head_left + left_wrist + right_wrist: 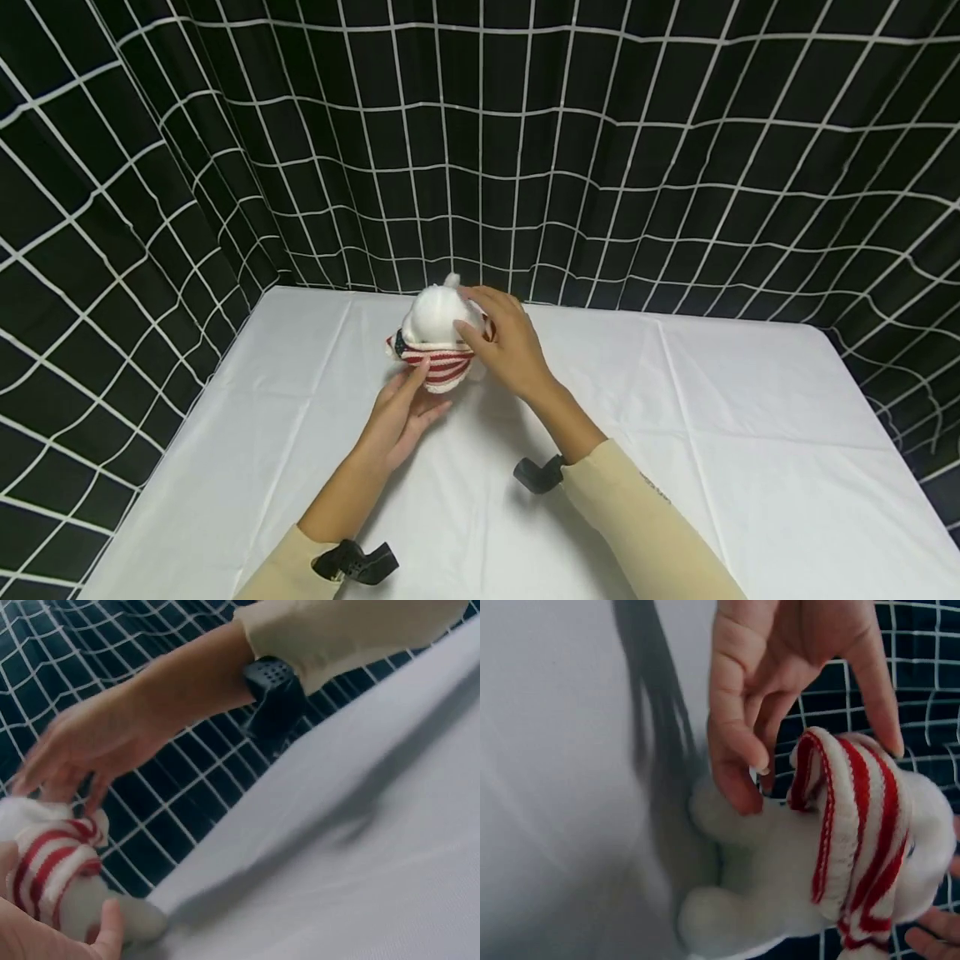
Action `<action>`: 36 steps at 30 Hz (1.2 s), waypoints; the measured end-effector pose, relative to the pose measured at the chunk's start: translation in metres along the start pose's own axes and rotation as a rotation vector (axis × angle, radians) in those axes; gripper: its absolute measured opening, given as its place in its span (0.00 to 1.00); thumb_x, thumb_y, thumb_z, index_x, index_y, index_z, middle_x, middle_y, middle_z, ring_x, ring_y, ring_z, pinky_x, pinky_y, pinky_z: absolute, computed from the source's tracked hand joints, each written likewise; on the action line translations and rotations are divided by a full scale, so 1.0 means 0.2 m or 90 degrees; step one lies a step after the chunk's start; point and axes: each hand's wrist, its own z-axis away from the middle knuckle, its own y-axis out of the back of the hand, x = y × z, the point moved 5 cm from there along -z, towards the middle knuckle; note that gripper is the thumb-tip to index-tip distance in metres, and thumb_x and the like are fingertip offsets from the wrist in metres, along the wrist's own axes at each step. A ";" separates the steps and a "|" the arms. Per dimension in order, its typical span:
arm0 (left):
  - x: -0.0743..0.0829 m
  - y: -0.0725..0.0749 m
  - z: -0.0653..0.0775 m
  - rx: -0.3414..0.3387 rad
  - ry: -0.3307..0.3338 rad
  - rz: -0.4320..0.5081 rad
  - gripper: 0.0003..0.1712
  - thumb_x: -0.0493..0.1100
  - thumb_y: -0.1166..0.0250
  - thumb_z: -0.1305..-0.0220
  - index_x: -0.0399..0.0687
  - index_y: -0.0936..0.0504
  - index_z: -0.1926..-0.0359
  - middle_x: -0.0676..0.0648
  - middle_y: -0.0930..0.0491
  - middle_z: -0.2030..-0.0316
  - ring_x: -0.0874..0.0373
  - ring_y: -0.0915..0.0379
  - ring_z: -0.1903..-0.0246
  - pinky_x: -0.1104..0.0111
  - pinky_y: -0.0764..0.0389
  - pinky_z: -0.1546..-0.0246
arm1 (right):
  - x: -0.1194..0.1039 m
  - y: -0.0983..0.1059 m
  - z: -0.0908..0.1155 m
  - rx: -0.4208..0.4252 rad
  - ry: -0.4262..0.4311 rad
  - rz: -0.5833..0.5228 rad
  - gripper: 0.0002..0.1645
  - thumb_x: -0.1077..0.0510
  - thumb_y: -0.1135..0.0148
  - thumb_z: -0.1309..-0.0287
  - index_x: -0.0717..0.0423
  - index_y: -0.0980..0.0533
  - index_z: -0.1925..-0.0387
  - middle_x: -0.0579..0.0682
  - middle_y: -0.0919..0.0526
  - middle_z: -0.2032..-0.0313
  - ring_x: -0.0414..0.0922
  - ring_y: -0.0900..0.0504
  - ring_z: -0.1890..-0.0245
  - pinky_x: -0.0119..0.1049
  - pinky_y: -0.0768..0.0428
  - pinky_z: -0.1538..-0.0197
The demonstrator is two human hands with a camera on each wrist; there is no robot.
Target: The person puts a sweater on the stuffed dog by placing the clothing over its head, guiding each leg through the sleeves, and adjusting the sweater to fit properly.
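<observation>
A white plush toy (437, 315) sits on the table with a red-and-white striped knit garment (442, 367) about its upper body; one corner of the garment is dark blue. The toy's rounded legs (718, 919) rest on the cloth in the right wrist view. My right hand (510, 342) holds the toy's head from the right, thumb and fingers against it. At the lower left, my left hand (397, 417) touches the garment with its thumb, while its other fingers extend loosely beside the toy's lower body. The toy's far side is hidden in the head view.
A white cloth covers the table (600, 500). Black curtain with white netting (562, 150) rises behind the table and along its sides. Dark wrist-worn devices (356, 562) sit at both sleeves.
</observation>
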 end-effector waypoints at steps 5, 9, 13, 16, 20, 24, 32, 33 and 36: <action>-0.02 0.01 -0.02 0.010 -0.035 -0.173 0.25 0.50 0.38 0.26 0.34 0.22 0.41 0.42 0.16 0.50 0.47 0.17 0.53 0.60 0.16 0.53 | -0.05 -0.03 -0.03 -0.016 0.092 0.068 0.28 0.52 0.32 0.35 0.52 0.23 0.35 0.59 0.20 0.40 0.55 0.25 0.36 0.58 0.30 0.37; -0.01 0.03 -0.03 0.032 -0.062 -0.323 0.20 0.50 0.33 0.30 0.38 0.15 0.49 0.45 0.12 0.58 0.47 0.14 0.60 0.63 0.16 0.68 | -0.04 -0.04 -0.02 0.005 0.098 0.087 0.26 0.54 0.31 0.36 0.52 0.22 0.37 0.61 0.18 0.43 0.56 0.22 0.40 0.58 0.28 0.37; 0.00 0.04 -0.03 0.004 -0.062 -0.399 0.15 0.47 0.33 0.32 0.39 0.14 0.53 0.46 0.11 0.62 0.53 0.15 0.66 0.64 0.20 0.71 | -0.04 -0.04 -0.03 0.016 0.105 0.091 0.26 0.56 0.31 0.36 0.53 0.21 0.37 0.62 0.17 0.46 0.57 0.20 0.44 0.56 0.26 0.38; -0.01 0.04 -0.03 -0.026 -0.059 -0.433 0.13 0.44 0.34 0.32 0.37 0.14 0.55 0.46 0.12 0.64 0.54 0.15 0.66 0.65 0.21 0.73 | -0.05 -0.03 -0.04 0.014 0.103 0.089 0.25 0.58 0.31 0.36 0.53 0.21 0.38 0.62 0.16 0.49 0.57 0.18 0.47 0.53 0.24 0.40; -0.02 0.06 -0.02 -0.053 -0.050 -0.453 0.13 0.41 0.35 0.32 0.35 0.14 0.55 0.47 0.13 0.65 0.52 0.16 0.65 0.66 0.21 0.74 | -0.05 -0.04 -0.04 0.008 0.080 0.085 0.25 0.58 0.31 0.37 0.52 0.20 0.38 0.61 0.15 0.50 0.56 0.18 0.47 0.51 0.23 0.40; -0.02 0.06 -0.02 -0.075 -0.044 -0.457 0.14 0.41 0.35 0.32 0.33 0.15 0.54 0.47 0.13 0.64 0.51 0.16 0.64 0.67 0.21 0.73 | -0.04 -0.05 -0.05 0.000 0.050 0.081 0.25 0.58 0.32 0.35 0.51 0.21 0.37 0.61 0.17 0.47 0.57 0.20 0.44 0.52 0.25 0.38; -0.01 0.06 0.00 -0.095 -0.046 -0.452 0.16 0.40 0.35 0.31 0.29 0.16 0.51 0.43 0.13 0.60 0.48 0.16 0.64 0.64 0.21 0.74 | -0.05 -0.07 -0.04 0.002 0.017 0.066 0.25 0.58 0.33 0.34 0.50 0.21 0.36 0.60 0.18 0.45 0.57 0.22 0.43 0.54 0.27 0.37; -0.02 0.06 0.00 -0.097 -0.047 -0.452 0.17 0.40 0.35 0.31 0.29 0.17 0.51 0.43 0.13 0.60 0.47 0.16 0.64 0.64 0.21 0.74 | -0.05 -0.08 -0.04 0.005 0.014 0.065 0.25 0.58 0.33 0.35 0.50 0.21 0.36 0.61 0.17 0.45 0.57 0.22 0.43 0.54 0.27 0.37; -0.02 0.06 0.00 -0.102 -0.048 -0.454 0.17 0.41 0.34 0.32 0.30 0.17 0.50 0.42 0.13 0.60 0.46 0.16 0.64 0.64 0.21 0.74 | -0.04 -0.08 -0.04 0.011 0.006 0.060 0.25 0.59 0.32 0.35 0.50 0.21 0.37 0.61 0.17 0.46 0.58 0.22 0.44 0.54 0.27 0.37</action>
